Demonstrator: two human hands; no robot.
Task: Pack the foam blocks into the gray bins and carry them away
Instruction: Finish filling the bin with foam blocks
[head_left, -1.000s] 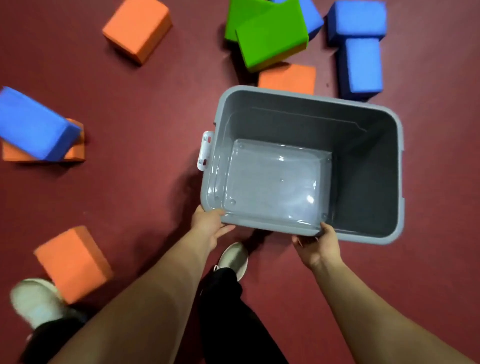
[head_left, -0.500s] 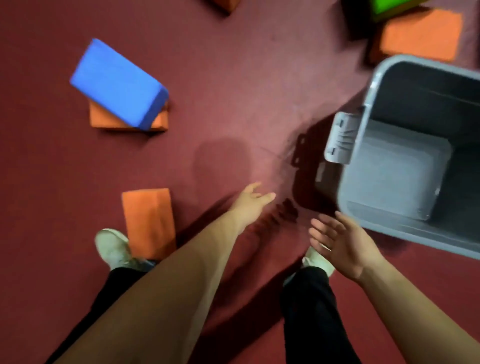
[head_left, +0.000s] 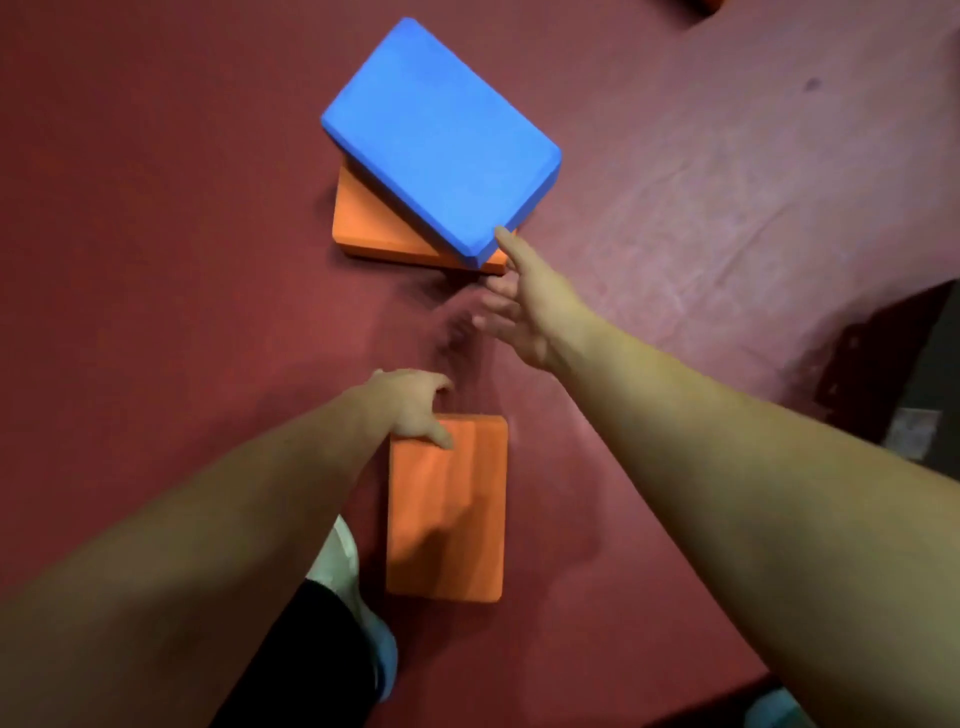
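Note:
A blue foam block (head_left: 441, 140) leans tilted on an orange foam block (head_left: 374, 231) that lies flat on the dark red floor. Nearer to me lies a second orange foam block (head_left: 447, 514). My left hand (head_left: 410, 408) grips its far left end, thumb on the top face and fingers curled over the far edge. My right hand (head_left: 524, 306) reaches forward with fingers spread, and its index fingertip touches the blue block's near corner. Only a dark sliver of the gray bin (head_left: 943, 358) shows at the right edge.
My white shoe (head_left: 337, 566) and black trouser leg stand just left of the near orange block. Another shoe tip (head_left: 774, 709) shows at the bottom right. A bit of another orange block (head_left: 701, 4) peeks in at the top edge.
Both hands let go of the gray bin and my view swung left. The left hand reached the near orange block and the right hand stretched out to the blue block.

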